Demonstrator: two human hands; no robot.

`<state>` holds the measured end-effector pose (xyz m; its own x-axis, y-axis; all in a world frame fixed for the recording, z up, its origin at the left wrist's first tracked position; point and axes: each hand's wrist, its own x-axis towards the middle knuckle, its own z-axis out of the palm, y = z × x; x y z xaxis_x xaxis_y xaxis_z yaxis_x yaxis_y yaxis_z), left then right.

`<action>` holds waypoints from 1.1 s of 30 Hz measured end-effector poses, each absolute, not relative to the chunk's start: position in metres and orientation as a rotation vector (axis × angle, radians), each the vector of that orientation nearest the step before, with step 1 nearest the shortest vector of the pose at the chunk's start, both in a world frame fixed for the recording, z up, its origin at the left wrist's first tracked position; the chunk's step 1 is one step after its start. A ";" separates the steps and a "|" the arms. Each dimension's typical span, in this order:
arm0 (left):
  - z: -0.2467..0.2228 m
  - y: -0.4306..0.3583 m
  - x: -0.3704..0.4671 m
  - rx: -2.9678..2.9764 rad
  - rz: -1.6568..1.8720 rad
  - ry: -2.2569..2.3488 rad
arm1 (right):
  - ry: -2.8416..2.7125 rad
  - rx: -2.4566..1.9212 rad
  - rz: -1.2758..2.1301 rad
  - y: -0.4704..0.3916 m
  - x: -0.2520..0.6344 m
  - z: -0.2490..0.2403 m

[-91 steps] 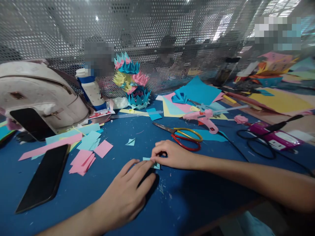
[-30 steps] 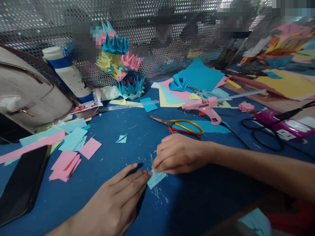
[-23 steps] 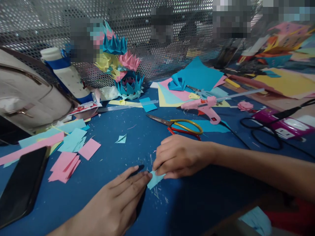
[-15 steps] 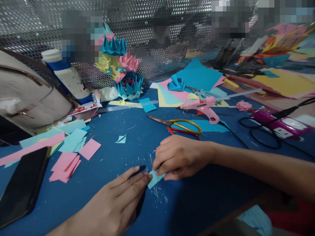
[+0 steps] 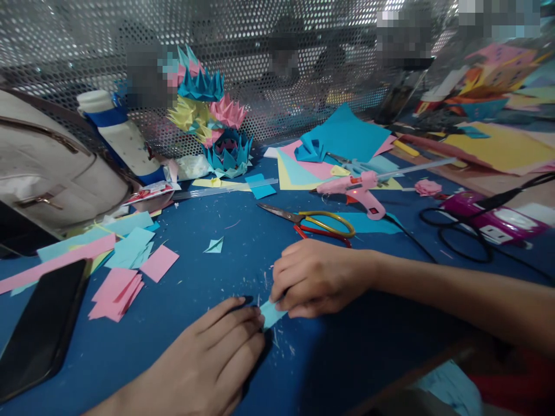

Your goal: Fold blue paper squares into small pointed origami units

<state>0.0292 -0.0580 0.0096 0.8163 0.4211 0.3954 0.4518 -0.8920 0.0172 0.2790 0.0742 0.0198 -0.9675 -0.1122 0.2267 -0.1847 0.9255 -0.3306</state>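
Note:
A small light-blue piece of paper [image 5: 273, 315] lies on the blue table between my hands. My right hand [image 5: 318, 280] is closed, its thumb and curled fingers pinching the paper's upper right edge. From the lower left my left hand [image 5: 212, 346] reaches in with fingers stretched out and flat, the fingertips touching the paper's left end. A folded light-blue paper piece [image 5: 214, 245] rests above the left hand. Scissors [image 5: 303, 218] with yellow and red handles lie beyond my right hand.
Pink paper pieces [image 5: 117, 294] and a phone [image 5: 43, 329] lie at left. A pink glue gun [image 5: 353, 188] with a cord sits behind the scissors. Folded paper flowers [image 5: 228, 150], a bottle [image 5: 124, 138] and a bag [image 5: 52, 156] stand along the perforated metal screen [image 5: 243, 40].
My left fingertips have shifted slightly on the paper's left end, and the fingers lie closer together. The right hand keeps its pinch, almost in the same place.

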 end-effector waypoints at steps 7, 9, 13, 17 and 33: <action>0.007 -0.058 0.032 -2.914 -0.515 -0.647 | -2.849 0.253 0.395 0.074 0.278 0.018; 0.004 -0.060 0.033 -2.894 -0.536 -0.649 | -2.848 0.221 0.304 0.071 0.278 0.018; 0.005 -0.066 0.036 -2.817 -0.491 -0.685 | -2.866 0.112 0.164 0.064 0.274 0.018; 0.013 -0.072 0.038 -2.757 -0.292 -0.650 | -2.882 0.073 0.216 0.058 0.267 0.017; 0.015 -0.071 0.037 -2.827 -0.302 -0.657 | -3.139 -0.043 0.436 0.078 0.288 0.043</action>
